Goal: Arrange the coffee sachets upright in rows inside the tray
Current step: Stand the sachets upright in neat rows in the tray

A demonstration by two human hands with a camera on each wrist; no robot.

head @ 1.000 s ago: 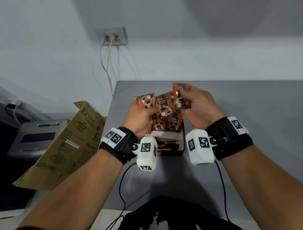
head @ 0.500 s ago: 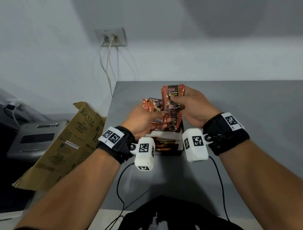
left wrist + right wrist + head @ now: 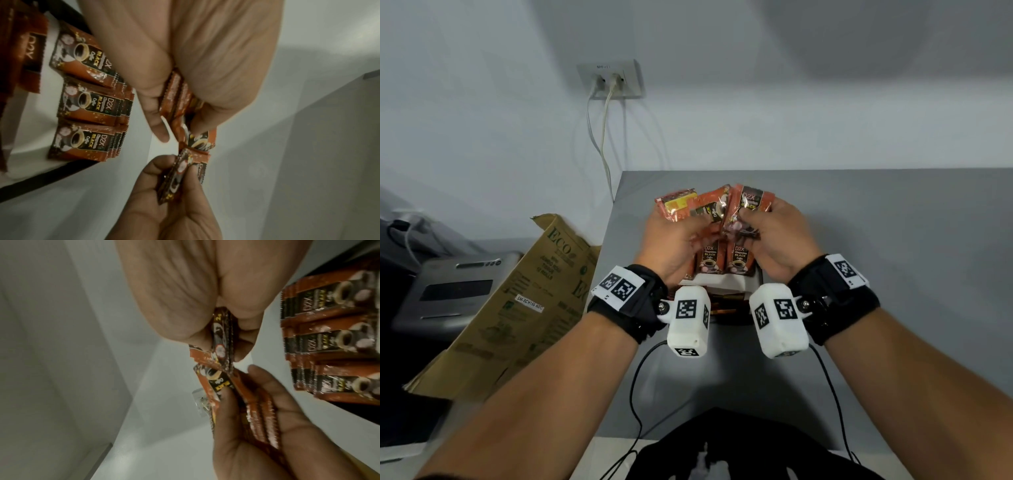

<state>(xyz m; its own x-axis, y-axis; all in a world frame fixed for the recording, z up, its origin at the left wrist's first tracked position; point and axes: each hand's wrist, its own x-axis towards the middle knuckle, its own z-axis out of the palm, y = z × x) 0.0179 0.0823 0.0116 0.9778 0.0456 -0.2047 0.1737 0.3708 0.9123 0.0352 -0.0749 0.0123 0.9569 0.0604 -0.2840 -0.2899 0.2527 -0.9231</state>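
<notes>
Both hands are working just above the tray (image 3: 751, 284), which is sitting on the grey bench (image 3: 876, 240) near its left edge. Standing in the tray are the rows of coffee sachets (image 3: 90, 104), upright and packed face to back, three rows showing in the left wrist view.

The left hand (image 3: 674, 240) is gripping a small fan of loose sachets (image 3: 695, 209) above the tray's far side, its fingers (image 3: 265, 389) curling round the fan from behind and the thumb pressing on the front. The right hand (image 3: 774, 233) is pinching a thin stack of sachets (image 3: 751, 205) by the lower end, with the fingertips (image 3: 162, 165) closed tight on it. The two bundles are touching at their corners over the tray.

These packets look light, thin and glossy, so they are probably sliding against each other easily and flopping when held by one corner. The crimped, serrated end seals seem the stiffest part. A sensible hold is likely across the flat faces near the bottom seal, thumb on one side and fingers on the other, keeping the stack squared so that it drops edge-first into a row beside those already standing in the tray. A loose pinch risks the fan splaying.
</notes>
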